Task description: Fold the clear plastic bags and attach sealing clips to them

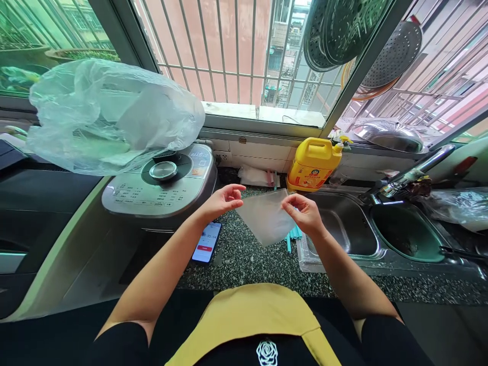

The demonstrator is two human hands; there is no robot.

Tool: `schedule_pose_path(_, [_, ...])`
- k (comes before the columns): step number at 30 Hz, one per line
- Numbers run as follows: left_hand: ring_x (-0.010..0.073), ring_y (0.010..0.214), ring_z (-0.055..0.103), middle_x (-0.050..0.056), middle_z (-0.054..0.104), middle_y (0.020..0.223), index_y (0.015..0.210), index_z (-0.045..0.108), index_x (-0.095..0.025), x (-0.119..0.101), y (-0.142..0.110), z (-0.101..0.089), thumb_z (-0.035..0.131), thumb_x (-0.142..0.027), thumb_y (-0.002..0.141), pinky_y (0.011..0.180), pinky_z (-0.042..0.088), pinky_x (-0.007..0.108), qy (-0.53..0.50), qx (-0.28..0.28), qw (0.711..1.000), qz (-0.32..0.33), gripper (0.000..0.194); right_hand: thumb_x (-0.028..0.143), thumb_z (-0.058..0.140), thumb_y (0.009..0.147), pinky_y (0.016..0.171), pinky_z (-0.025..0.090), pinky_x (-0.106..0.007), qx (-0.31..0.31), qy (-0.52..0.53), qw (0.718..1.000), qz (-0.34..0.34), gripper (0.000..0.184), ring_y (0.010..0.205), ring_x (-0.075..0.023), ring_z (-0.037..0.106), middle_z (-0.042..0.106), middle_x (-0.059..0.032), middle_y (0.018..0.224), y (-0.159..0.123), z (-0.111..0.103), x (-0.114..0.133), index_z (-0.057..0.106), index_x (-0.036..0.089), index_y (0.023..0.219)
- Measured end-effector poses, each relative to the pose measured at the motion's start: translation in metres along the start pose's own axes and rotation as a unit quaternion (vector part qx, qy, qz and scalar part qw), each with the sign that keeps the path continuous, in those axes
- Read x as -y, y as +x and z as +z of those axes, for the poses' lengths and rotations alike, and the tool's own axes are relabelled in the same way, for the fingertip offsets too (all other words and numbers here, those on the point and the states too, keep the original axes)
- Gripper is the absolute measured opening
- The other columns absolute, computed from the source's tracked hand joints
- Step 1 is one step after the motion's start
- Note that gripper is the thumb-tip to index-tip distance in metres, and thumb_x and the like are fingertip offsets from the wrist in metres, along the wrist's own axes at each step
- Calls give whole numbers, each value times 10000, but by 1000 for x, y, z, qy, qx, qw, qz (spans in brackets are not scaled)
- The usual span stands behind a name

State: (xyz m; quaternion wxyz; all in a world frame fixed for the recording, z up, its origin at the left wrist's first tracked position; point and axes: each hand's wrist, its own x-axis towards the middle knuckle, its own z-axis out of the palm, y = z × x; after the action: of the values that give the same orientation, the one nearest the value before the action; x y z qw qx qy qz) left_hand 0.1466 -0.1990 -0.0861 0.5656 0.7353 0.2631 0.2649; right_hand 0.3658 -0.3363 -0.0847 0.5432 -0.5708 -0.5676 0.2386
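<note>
A small frosted, translucent plastic bag (pixel 265 218) is stretched flat and tilted above the speckled countertop. My right hand (pixel 303 213) pinches its upper right edge between thumb and fingers. At the bag's left corner is my left hand (pixel 224 201), its thumb and forefinger apart; whether the thumb touches the plastic is unclear. Turquoise strips (pixel 293 235) lie on the counter just below my right hand, partly hidden. Beside them, a clear plastic tray (pixel 308 262) sits at the sink's edge, partly behind my right forearm.
A phone (pixel 207 243) showing a timer lies by my left forearm. On the left, a rice cooker (pixel 160 195) stands under a large puffed plastic bag (pixel 114 117). A yellow jug (pixel 314 165) stands behind the metal sink (pixel 339 226), near a green basin (pixel 409 234).
</note>
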Motion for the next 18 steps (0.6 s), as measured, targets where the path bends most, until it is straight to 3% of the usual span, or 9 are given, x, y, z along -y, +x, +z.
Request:
schedule_pose_path(3, [187, 925, 557, 77, 621, 989, 1065, 616, -183, -7, 2, 9, 667, -446, 686, 851, 433, 335, 50, -32, 996, 59, 464, 403, 614, 777, 620, 464, -265, 22, -6, 1000, -2, 237, 624, -129, 553, 611, -13, 657, 3, 0, 4, 593, 183, 693])
schedule_pose_path(5, [214, 1006, 539, 86, 629, 1036, 1006, 641, -185, -19, 7, 17, 706, -406, 650, 905, 409, 351, 113, -1, 989, 95, 424, 397, 604, 786, 618, 458, -263, 51, -20, 998, -8, 238, 631, -128, 550, 608, -14, 660, 6, 0, 9, 590, 180, 688])
schedule_pose_path(8, [181, 809, 571, 50, 646, 807, 800, 655, -156, -36, 16, 26, 657, -355, 694, 776, 449, 320, 175, 77, 979, 75, 226, 395, 591, 795, 635, 454, -262, 91, -42, 995, -14, 237, 640, -123, 543, 605, -11, 669, 13, -5, 12, 595, 177, 702])
schedule_pose_path(10, [136, 653, 535, 16, 599, 663, 707, 625, -144, -42, 19, 29, 571, -337, 759, 661, 443, 280, 177, 106, 977, 51, 208, 411, 627, 761, 682, 464, -277, 119, -47, 992, 0, 240, 691, -135, 561, 624, -16, 727, 18, -13, 8, 619, 175, 799])
schedule_pose_path(14, [106, 612, 494, -7, 563, 630, 688, 598, -138, -50, 17, 23, 542, -338, 777, 601, 413, 239, 158, 109, 980, 61, 226, 434, 748, 610, 802, 468, -340, 232, -54, 968, 78, 452, 856, -192, 597, 666, -46, 917, 12, -25, -22, 639, 168, 958])
schedule_pose_path(16, [105, 616, 490, -9, 559, 629, 683, 594, -139, -54, 15, 16, 547, -337, 771, 603, 411, 237, 158, 110, 979, 64, 222, 462, 747, 592, 826, 463, -361, 272, -54, 953, 119, 409, 848, -202, 607, 679, -49, 880, 0, -24, -44, 662, 157, 850])
schedule_pose_path(18, [107, 616, 490, -10, 559, 631, 680, 592, -144, -56, 14, 10, 548, -328, 766, 602, 410, 237, 161, 104, 979, 64, 208, 511, 714, 611, 806, 469, -365, 273, -43, 950, 148, 382, 778, -195, 612, 674, -44, 764, -15, -19, -64, 647, 146, 704])
